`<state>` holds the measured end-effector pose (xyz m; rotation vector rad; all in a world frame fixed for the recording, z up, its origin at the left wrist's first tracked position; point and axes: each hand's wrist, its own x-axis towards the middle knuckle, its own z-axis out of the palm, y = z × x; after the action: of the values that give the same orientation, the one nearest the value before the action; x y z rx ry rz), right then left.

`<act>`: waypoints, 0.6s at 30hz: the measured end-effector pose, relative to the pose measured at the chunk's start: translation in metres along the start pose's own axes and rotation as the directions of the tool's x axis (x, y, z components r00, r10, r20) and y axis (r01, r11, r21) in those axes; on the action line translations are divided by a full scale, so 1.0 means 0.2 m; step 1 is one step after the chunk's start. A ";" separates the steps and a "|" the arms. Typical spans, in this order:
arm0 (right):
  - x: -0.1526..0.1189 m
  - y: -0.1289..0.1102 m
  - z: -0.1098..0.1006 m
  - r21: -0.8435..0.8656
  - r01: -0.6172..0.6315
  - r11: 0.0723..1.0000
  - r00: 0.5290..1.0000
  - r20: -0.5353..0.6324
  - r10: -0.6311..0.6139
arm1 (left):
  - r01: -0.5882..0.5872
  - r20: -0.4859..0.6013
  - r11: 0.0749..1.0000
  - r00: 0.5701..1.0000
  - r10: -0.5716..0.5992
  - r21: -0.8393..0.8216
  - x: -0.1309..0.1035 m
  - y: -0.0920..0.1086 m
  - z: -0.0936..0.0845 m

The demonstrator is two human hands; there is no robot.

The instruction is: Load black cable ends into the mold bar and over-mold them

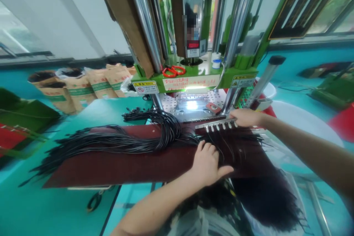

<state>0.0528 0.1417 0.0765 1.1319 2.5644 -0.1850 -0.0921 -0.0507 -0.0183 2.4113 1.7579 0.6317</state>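
A narrow metal bar [215, 123] with several pale prongs along its front side extends leftward from my right hand [245, 118], whose fingers are closed on its right end. Thin black strands hang below the prongs. My left hand [207, 164] rests over the dark red board [171, 166], its thumb stretched to the right and its fingertips by the black cables [132, 142]. I see nothing gripped in it. The cables lie in a long bundle across the board to the left, with one bunch looped back toward the press.
Beyond the board stands a green press [171, 84] with a lit metal mould [192, 104]. Red-handled scissors [173, 70] and a spool [216, 63] lie on its ledge. A dark heap of strands [268, 199] is at lower right. Paper sacks [83, 84] stand at left.
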 end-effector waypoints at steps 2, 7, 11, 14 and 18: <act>-0.03 0.00 -0.07 0.036 -0.028 0.999 0.997 -0.075 0.031 | 0.023 0.008 0.995 1.000 -0.023 -0.093 0.05 -0.01 -0.01; 0.00 -0.03 -0.19 0.262 -0.027 0.965 0.951 -0.291 0.106 | 0.221 0.209 0.699 0.972 -0.104 -0.681 0.25 -0.07 -0.07; 0.17 -0.06 -0.16 0.325 -0.020 0.946 0.937 -0.323 0.131 | 0.382 0.371 0.171 0.924 -0.093 -0.908 0.41 -0.11 -0.07; 0.32 -0.05 -0.10 0.371 -0.013 0.929 0.941 -0.309 0.137 | 0.457 0.463 -0.099 0.885 -0.047 -0.884 0.49 -0.16 -0.03; 0.52 -0.06 -0.05 0.428 -0.035 0.903 0.943 -0.285 0.172 | 0.510 0.549 -0.283 0.832 -0.078 -0.813 0.57 -0.26 0.00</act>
<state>-0.0238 0.2079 0.0489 1.5630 2.8135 -0.5973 -0.1101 0.0736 -0.0040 0.6716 0.8065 0.9453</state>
